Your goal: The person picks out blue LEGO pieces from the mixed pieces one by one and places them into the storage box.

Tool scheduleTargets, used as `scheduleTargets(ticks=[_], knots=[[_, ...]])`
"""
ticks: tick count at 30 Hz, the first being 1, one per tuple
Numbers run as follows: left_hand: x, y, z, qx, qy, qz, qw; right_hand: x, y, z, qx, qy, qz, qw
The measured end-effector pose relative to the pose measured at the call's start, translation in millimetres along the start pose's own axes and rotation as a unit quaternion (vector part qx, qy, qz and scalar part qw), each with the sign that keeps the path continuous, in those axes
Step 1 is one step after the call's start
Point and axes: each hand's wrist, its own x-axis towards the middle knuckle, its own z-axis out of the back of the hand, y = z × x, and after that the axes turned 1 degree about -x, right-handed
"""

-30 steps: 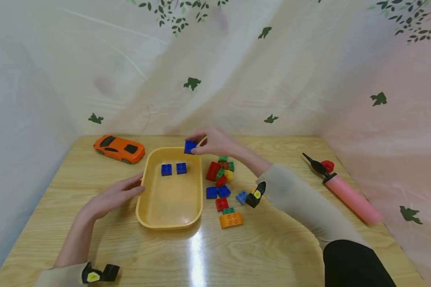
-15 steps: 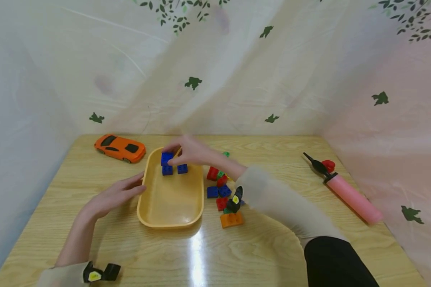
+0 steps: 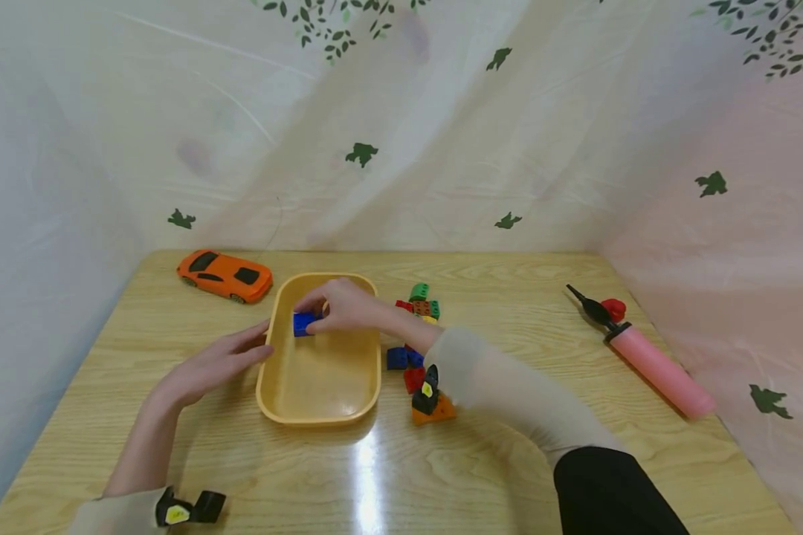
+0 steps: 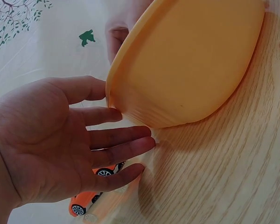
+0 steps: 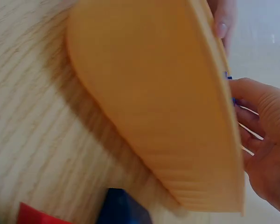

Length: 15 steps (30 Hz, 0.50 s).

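My right hand (image 3: pixel 348 306) reaches down into the yellow tray (image 3: pixel 317 419) and pinches a blue building block (image 3: pixel 303 324) between thumb and fingers, near the tray's far left part. The other blue blocks in the tray are hidden behind this hand. In the right wrist view the tray's wall (image 5: pixel 149 93) covers most of the block. My left hand (image 3: pixel 217 362) touches the tray's left side. Seen from the left wrist, its fingers (image 4: pixel 121 136) are extended, with the tips at the tray's wall (image 4: pixel 186 65).
Several coloured blocks lie right of the tray, among them a green one (image 3: pixel 418 292), a blue one (image 3: pixel 397 358) and an orange one (image 3: pixel 435 410). An orange toy car (image 3: pixel 224 276) stands at the back left. A pink hand pump (image 3: pixel 659 371) lies far right.
My right hand has carried the blue block left over the tray's far rim, then lowered it toward the blocks inside. The left hand has stayed at the tray's side.
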Motion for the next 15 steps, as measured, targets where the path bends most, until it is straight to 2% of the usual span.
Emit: scheduleTargets(ticks=[5,15], knots=[[0.6,-1.1,-0.3,-0.004,0.000,-0.006,1.0000,-3.2,-1.6,-8.0,-0.007,0.004,-0.013,0.9999],[0.4,-0.6,-1.1,-0.006,0.001,-0.004,1.0000,-6.2,-1.8,-14.6,-0.052,0.008,-0.010,0.9985]])
